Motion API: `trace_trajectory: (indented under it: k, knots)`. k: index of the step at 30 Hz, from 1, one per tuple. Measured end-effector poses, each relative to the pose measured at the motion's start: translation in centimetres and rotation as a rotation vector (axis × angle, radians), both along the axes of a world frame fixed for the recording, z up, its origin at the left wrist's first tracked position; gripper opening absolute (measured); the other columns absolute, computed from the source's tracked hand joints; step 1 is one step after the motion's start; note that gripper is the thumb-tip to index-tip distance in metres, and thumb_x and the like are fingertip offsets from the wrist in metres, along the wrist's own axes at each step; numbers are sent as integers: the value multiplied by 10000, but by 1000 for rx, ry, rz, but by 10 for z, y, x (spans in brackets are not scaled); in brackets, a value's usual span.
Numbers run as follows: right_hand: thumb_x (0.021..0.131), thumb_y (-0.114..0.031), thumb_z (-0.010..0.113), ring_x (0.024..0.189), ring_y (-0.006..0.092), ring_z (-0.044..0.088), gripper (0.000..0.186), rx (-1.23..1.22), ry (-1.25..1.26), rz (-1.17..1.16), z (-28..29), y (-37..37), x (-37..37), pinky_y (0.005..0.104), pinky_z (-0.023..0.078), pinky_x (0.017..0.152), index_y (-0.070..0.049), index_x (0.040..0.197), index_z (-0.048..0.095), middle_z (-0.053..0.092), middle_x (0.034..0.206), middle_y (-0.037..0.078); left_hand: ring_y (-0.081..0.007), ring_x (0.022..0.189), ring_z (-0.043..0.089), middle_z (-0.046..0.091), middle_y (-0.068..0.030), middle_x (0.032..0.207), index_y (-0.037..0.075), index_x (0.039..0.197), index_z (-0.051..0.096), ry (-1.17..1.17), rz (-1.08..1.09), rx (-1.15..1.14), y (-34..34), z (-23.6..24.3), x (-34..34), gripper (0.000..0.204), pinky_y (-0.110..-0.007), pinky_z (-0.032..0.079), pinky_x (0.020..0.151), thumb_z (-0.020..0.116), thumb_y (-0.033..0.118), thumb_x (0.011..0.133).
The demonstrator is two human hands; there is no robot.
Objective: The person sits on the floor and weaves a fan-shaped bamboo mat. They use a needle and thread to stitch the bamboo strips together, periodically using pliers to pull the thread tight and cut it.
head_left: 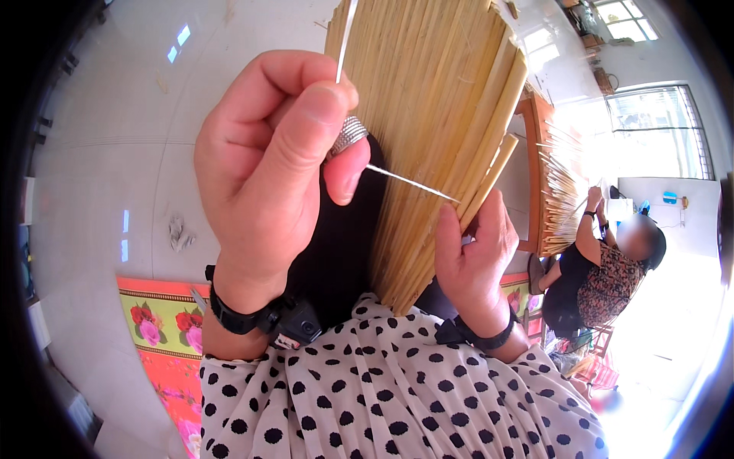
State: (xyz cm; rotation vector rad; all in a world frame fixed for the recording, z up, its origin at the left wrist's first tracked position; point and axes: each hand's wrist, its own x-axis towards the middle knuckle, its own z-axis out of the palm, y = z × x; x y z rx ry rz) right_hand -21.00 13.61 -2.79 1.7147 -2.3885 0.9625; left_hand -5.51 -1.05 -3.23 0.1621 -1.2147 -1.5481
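Note:
My left hand [267, 176] is raised close to the camera. Its thumb and forefinger pinch a thin pale strand [344, 38] that runs up out of view. One of its fingers wears a metal thimble [349, 135]. A long thin needle [413, 185] runs from just below the thimble to the right, with its tip at the edge of a panel of straw-coloured reeds [436, 107]. My right hand [474, 256] grips the lower right edge of that panel, its fingers against the outer reeds. The panel stands upright over my lap. Both wrists wear black bands.
Another person [604, 279] sits on a low seat at the right, working at a second reed piece [562, 203] by a wooden frame [537, 145]. A floral mat [157, 329] lies on the pale tiled floor at the lower left. Small scraps [180, 233] lie on the tiles.

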Motion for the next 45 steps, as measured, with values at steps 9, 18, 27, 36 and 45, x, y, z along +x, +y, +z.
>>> trace_trajectory:
  k: [9, 18, 27, 36, 45]
  knots:
    - [771, -98, 767, 536, 108, 560, 323, -95, -171, -61, -12, 8, -8, 240, 445, 508, 18, 1033, 619, 630, 716, 60, -100, 567, 524, 599, -32, 712, 33, 857, 581, -558, 281, -556, 12, 3, 0, 95, -233, 414, 540, 656, 59, 908]
    - [763, -62, 757, 545, 118, 542, 354, -105, -77, -24, -12, 8, -6, 241, 433, 504, 23, 1088, 645, 589, 709, 50, -197, 496, 543, 560, -66, 621, 52, 861, 572, -711, 7, -495, 26, -12, -12, 112, -272, 416, 483, 677, 64, 896]
    - [738, -23, 752, 582, 113, 544, 377, -210, -127, 8, -21, 7, -7, 236, 436, 526, 42, 1095, 648, 594, 746, 57, -209, 521, 586, 623, -72, 661, 47, 975, 685, -709, 96, -553, 31, -13, -6, 141, -283, 434, 475, 683, -7, 845]
    - [727, -8, 758, 567, 94, 522, 379, -254, -148, 52, -23, 6, -10, 222, 414, 506, 56, 1087, 657, 600, 751, 62, -196, 484, 563, 608, -58, 633, 52, 937, 704, -758, 135, -611, 31, -10, -1, 157, -288, 407, 432, 712, -16, 795]
    - [727, -9, 759, 560, 93, 530, 375, -260, -134, 45, -24, 8, -9, 220, 420, 505, 53, 1085, 663, 609, 755, 65, -191, 485, 561, 608, -54, 635, 53, 932, 704, -756, 144, -614, 32, -8, -1, 174, -287, 402, 429, 719, -26, 778]
